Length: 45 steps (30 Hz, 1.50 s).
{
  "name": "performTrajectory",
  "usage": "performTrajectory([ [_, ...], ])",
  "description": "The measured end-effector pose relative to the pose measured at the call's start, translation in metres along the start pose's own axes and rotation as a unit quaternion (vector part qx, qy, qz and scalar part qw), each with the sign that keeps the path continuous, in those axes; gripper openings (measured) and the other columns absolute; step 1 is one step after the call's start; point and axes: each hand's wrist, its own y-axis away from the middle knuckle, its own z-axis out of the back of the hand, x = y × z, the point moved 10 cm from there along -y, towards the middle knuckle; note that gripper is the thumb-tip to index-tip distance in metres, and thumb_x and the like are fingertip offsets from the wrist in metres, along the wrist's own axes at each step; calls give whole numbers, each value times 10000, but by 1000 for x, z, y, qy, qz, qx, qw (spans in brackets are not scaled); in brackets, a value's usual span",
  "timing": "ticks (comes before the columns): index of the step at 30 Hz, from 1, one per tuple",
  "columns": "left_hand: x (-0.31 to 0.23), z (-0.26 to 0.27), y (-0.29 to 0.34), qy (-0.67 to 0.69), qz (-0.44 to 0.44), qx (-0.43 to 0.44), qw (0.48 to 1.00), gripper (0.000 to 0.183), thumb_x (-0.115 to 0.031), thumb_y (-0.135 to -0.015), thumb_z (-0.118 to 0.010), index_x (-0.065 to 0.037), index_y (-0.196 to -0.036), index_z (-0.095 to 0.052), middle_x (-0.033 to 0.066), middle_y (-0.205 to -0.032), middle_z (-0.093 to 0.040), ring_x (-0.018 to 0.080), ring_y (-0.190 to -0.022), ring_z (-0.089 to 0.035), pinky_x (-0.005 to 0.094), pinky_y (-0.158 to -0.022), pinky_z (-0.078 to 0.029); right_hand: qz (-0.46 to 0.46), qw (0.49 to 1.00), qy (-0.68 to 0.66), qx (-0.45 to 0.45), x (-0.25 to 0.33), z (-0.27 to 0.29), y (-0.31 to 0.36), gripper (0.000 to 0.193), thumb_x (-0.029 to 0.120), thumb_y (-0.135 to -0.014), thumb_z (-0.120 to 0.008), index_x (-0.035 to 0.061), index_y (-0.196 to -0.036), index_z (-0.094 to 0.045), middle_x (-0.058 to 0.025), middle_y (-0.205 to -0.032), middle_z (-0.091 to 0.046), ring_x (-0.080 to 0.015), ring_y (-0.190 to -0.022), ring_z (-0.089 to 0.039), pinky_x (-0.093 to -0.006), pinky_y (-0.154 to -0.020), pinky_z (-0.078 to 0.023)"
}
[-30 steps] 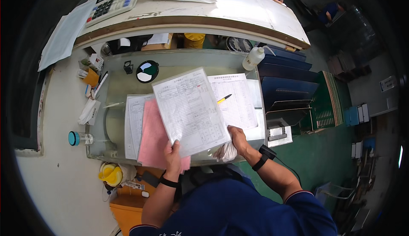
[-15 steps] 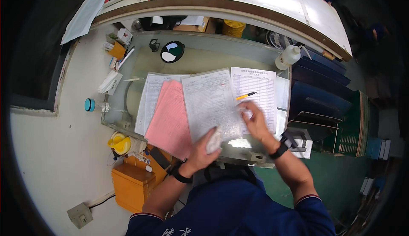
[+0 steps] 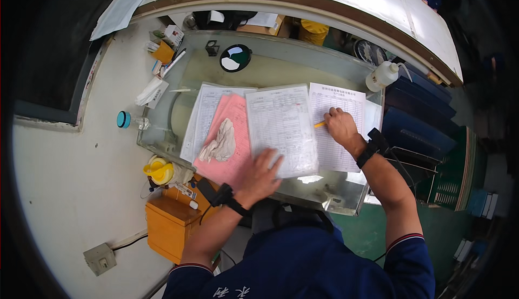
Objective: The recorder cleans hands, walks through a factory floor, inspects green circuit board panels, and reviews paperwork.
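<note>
My right hand [image 3: 345, 127] is closed over a yellow pen [image 3: 319, 124], whose end pokes out to the left of the fingers, above a printed form sheet [image 3: 338, 156]. My left hand [image 3: 262, 176] has its fingers spread at the lower left edge of a form in a clear plastic sleeve [image 3: 281, 126]; it holds nothing and is a little blurred. A crumpled white cloth [image 3: 219, 142] rests on the pink sheets [image 3: 235, 112] just left of that sleeve. More white printed papers [image 3: 203, 116] show partly beneath the pink ones.
The papers lie on a glass-topped table [image 3: 294, 191]. Toward its far side are a round black-rimmed disc [image 3: 235, 58] and a small black folding stand [image 3: 212, 48]. A white squeeze bottle [image 3: 382, 76] stands at the far right corner, beside dark panels in racks [image 3: 416, 104].
The white cloth has left my left hand and now lies on the pink sheets. My right hand has moved up and right from the sleeve and taken hold of the pen.
</note>
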Motion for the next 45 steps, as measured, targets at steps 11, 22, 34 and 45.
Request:
performTrajectory([
  [11, -21, -24, 2, -63, -65, -8, 996, 384, -75, -785, -535, 57, -1145, -564, 164, -1195, -529, 297, -1152, -490, 372, -948, -441, -218, 946, -234, -60, -43, 63, 78, 167, 90, -771, -581, 47, -932, -591, -164, -686, -622, -348, -632, -630, -411, -595, -498],
  [22, 1, -24, 6, 29, -55, -106, 992, 249, -12, -779, -569, 19, -1021, -615, 121, -1002, -626, 270, -957, -599, 351, -798, -514, -304, 800, -510, -90, 41, -4, 112, 112, 54, -902, -570, 26, -1007, -595, -91, -689, -572, -148, -601, -531, -292, -569, -456],
  [34, 71, -31, 16, 369, 123, -193, 901, 83, -43, -799, -699, 1, -799, -629, 102, -724, -610, 210, -649, -578, 311, -592, -450, -338, 754, -546, -140, 38, -47, 102, 152, 111, -880, -643, 25, -994, -592, -96, -691, -605, -150, -624, -570, -308, -595, -482],
  [45, 76, -43, 19, 337, 145, -154, 918, 113, -32, -792, -682, 35, -805, -592, 118, -710, -588, 201, -616, -538, 317, -586, -439, -343, 795, -466, -182, 49, -8, 100, 498, 306, -730, -792, 29, -1051, -530, -163, -843, -591, -366, -803, -588, -417, -714, -475],
])
